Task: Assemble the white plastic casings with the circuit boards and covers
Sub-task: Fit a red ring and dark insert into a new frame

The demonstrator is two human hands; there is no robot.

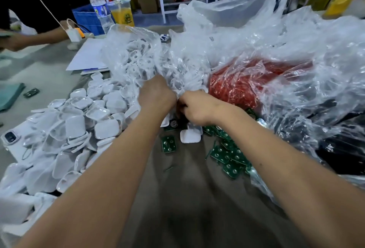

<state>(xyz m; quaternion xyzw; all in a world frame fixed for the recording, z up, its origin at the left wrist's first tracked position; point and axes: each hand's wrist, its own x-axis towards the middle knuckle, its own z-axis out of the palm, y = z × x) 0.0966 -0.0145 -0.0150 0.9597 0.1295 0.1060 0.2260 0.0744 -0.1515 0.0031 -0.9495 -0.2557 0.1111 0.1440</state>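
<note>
We find both forearms stretched forward over the grey work surface point(187, 198), the hands meeting at the mouth of a clear plastic bag point(138, 58) that holds white plastic parts. The left hand point(157, 94) is curled, its fingers bunching the film of that bag. The right hand point(194, 109) is curled as well, knuckles up, set against the same gathered film just beside the left; its fingertips are hidden, so we cannot tell what it grasps.

To the left of the arms lies a large loose heap of white plastic casings point(79, 127), shallow rounded-square shells, spilling toward the near edge. One single white casing point(190, 136) lies apart, directly below the right hand. A green circuit board point(168, 144) lies by itself just left of it, and a pile of green circuit boards point(229, 155) lies under the right forearm, partly tucked beneath clear film.

Behind the right hand we note a clear bag of red parts point(246, 81), and behind that a large crumpled translucent bag point(246, 10). A phone point(10, 137) lies at the left edge, partly under the casings. At the far side stand a water bottle point(99, 8), a cup of orange drink point(122, 13) and a blue crate point(87, 18). A second person's arm point(35, 39) rests on the surface at upper left.
</note>
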